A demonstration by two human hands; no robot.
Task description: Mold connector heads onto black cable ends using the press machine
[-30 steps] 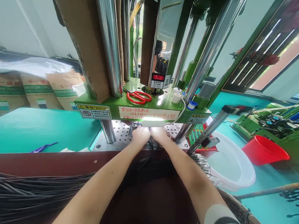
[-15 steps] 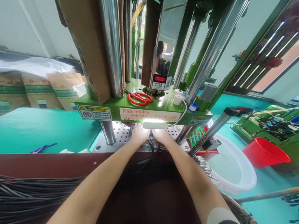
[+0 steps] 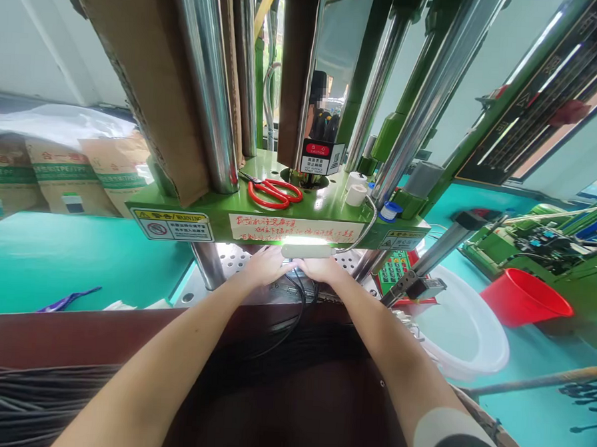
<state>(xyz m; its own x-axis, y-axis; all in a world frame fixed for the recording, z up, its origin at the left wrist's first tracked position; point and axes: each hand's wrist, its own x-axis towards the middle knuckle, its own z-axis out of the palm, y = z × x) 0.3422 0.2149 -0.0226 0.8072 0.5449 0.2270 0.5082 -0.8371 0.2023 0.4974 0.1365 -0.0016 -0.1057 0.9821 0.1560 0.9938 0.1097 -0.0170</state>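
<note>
My left hand point(image 3: 265, 267) reaches under the green press plate, its fingers stretched forward and its thumb pointing right. Close beside it, my right hand point(image 3: 320, 269) is closed at the upper ends of thin black cables point(image 3: 302, 296). The two thumbs nearly meet there. A glowing white lamp point(image 3: 307, 251) on the plate's front edge hides part of the right fingers. Below the hands lies a metal fixture point(image 3: 282, 289), its detail blurred by glare. The cables hang down toward me from it.
Red-handled scissors point(image 3: 274, 193) and white tape rolls point(image 3: 356, 192) lie on the green plate point(image 3: 219, 209). Steel columns point(image 3: 209, 265) flank the hands. A cable bundle point(image 3: 29, 403) lies lower left. To the right are a keypad point(image 3: 394, 274), a white tub point(image 3: 473, 333) and a red bucket point(image 3: 525, 299).
My left hand has shifted left and back, with its thumb now spread to the right. My right hand has moved slightly and stays by the cables. The view has shifted a little.
</note>
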